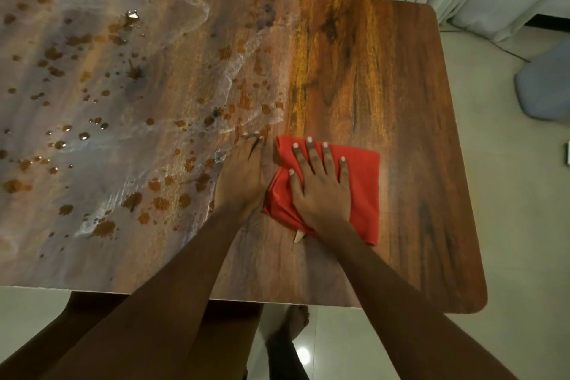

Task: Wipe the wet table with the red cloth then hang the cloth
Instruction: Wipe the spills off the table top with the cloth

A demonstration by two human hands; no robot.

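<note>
Head view: wiping step in hand, right hand (320, 185) spread flat with straight fingers pressing the folded red cloth (361, 182) onto the dry right part of the table (401, 71); left hand (243, 176) flat on bare wood just beside the cloth, holding nothing. Droplets and a water film (101, 95) cover the left and middle, so wiping looks early. Next move probably calls for pushing the cloth leftward through the wet patch under steady palm pressure; hanging comes later, no hanging spot visible.

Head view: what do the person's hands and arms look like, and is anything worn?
Left hand and right hand: no gloves, rings, watch or bracelet visible. Both forearms are bare to the frame edge, with no sleeves.
</note>
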